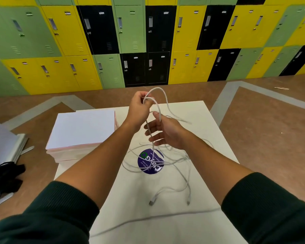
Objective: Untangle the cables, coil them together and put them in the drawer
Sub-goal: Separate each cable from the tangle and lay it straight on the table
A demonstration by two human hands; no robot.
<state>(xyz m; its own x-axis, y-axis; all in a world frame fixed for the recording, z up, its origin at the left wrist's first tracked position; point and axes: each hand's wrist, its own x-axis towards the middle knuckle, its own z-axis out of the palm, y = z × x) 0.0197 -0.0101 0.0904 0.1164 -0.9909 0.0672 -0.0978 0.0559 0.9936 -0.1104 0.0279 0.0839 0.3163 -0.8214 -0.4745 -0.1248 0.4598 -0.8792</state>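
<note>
1. Cables (pixel 159 114), white and thin, are partly lifted above a cream table (pixel 165 231) and partly lying on it in a loose tangle.
2. Left hand (pixel 139 107) is raised above the far half of the table. Its fingers are curled, and the fingertips pinch the tops of two arched loops of cable.
3. Right hand (pixel 165 132) sits just below and beside the left one, palm turned toward the left. Its fingers are nearly straight and fanned apart, and the thumb points up.
4. One strand drops from the left hand's pinch into the crook of the right thumb. Another hangs down in front of the right fingers. Whether the right thumb presses on the strand cannot be told.
5. From the hands the strands fall to the tangle, whose wide loops cross over a round purple sticker (pixel 144 164) on the tabletop.
6. Two cable ends lie nearer the person, each with a small plug: the left plug (pixel 151 202) and the right plug (pixel 188 202), well apart from each other.
7. One more long strand trails across the near edge of the table.
8. Both forearms are bare, with dark green sleeves (pixel 48 217) pushed up.
9. A stack of white sheets (pixel 81 131) rests on the table's left side, black fabric (pixel 7 175) lies further left, and green, yellow and black lockers (pixel 130 29) line the wall beyond.
</note>
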